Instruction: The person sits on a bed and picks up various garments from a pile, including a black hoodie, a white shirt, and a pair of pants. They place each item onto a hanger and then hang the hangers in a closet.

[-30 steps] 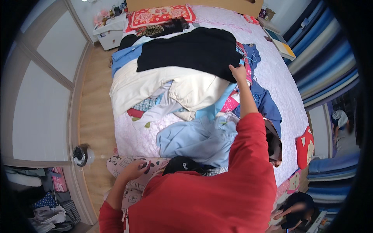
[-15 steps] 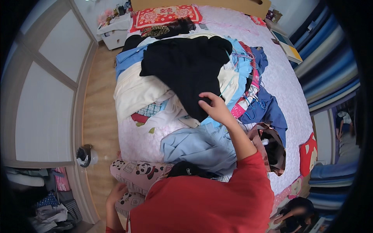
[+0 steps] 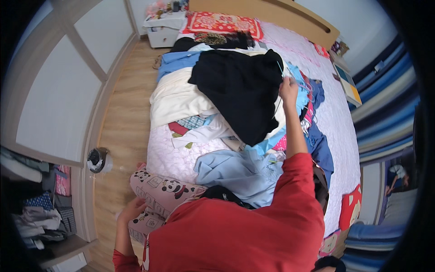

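Observation:
A black garment (image 3: pixel 240 86) lies spread over a pile of clothes on the bed (image 3: pixel 167 156). At its right edge my right hand (image 3: pixel 288 90) is closed around a thin pale-green clothes hanger (image 3: pixel 280 68), much of which is hidden by the fingers and cloth. Low on the left, my left hand (image 3: pixel 132 209) hangs with its fingers loosely stretched, holding nothing, beside a pink panda-print padded piece (image 3: pixel 170 188). Cream cloth (image 3: pixel 174 102) and a blue garment (image 3: pixel 179 63) show left of the black one. Nearer me lies a light blue garment (image 3: pixel 235 170).
Dark blue clothes (image 3: pixel 321 149) and tangled thin hangers lie right of the pile. A red patterned pillow (image 3: pixel 224 25) is by the headboard (image 3: pixel 272 16). A lined bin (image 3: pixel 97 160) stands on the floor at left. A dark bag (image 3: pixel 321 188) sits partly behind my right arm.
My right hand has gone from the black garment's near lower edge up to its right side and closed on the hanger. My left hand stays low. The view has shifted.

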